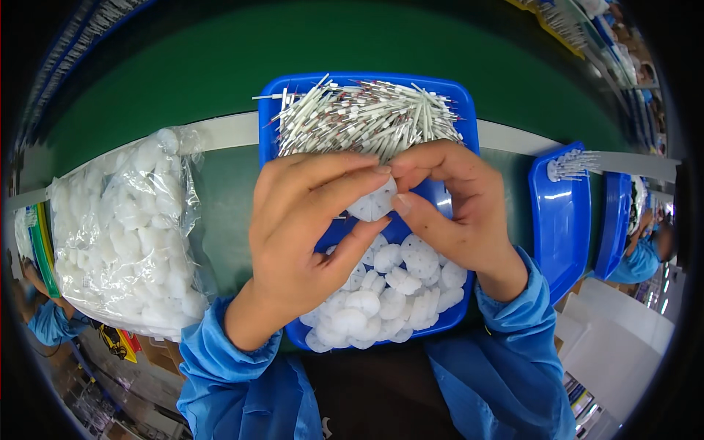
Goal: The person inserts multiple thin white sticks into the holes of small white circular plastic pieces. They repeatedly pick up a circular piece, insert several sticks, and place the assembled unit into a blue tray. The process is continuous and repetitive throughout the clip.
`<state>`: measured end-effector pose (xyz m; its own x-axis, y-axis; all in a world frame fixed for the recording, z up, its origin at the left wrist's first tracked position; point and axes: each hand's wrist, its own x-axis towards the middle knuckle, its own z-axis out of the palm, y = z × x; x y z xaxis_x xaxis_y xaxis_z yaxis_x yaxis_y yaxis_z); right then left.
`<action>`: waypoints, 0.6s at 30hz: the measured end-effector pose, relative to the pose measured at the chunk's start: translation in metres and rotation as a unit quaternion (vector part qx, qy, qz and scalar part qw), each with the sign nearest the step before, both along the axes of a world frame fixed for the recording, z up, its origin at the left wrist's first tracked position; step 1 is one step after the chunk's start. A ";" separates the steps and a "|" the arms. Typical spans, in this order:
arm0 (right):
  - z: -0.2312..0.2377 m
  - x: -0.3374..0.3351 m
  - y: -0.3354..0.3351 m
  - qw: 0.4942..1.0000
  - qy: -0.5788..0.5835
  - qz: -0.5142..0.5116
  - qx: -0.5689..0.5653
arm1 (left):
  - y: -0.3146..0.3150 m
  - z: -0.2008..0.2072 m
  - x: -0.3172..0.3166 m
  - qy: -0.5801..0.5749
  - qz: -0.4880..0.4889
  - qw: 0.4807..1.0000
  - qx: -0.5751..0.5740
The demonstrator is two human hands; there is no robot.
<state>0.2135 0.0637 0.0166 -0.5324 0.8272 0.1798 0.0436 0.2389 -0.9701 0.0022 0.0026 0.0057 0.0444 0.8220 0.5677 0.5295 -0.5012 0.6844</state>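
Above the middle of a blue tray (473,110), my left hand (304,213) pinches a small white plastic disc (374,203) dotted with tiny holes. My right hand (455,198) closes on the disc's right edge with thumb and fingertips. Whether a thin piece also sits between those fingertips is hidden. At the tray's far end lies a heap of thin white rods (367,114) with metal and dark reddish ends. A pile of similar white discs (392,293) fills the near end, just below my hands.
A clear plastic bag (128,235) full of white discs stands at the left. On the right, another blue tray (561,220) holds a disc with several rods stuck in it. A green belt (352,37) runs beyond a pale rail. Other people in blue sleeves (638,262) sit at both sides.
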 end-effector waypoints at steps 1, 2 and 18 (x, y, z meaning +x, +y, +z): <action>-0.001 0.001 0.000 1.000 0.010 0.001 -0.014 | 0.000 0.000 0.001 -0.011 0.003 1.000 0.001; -0.001 0.002 0.000 0.999 0.019 0.002 -0.029 | 0.000 0.000 0.002 -0.009 0.006 1.000 0.005; -0.001 0.011 -0.001 0.997 0.040 0.042 -0.060 | -0.004 0.000 0.002 0.010 -0.005 0.999 0.033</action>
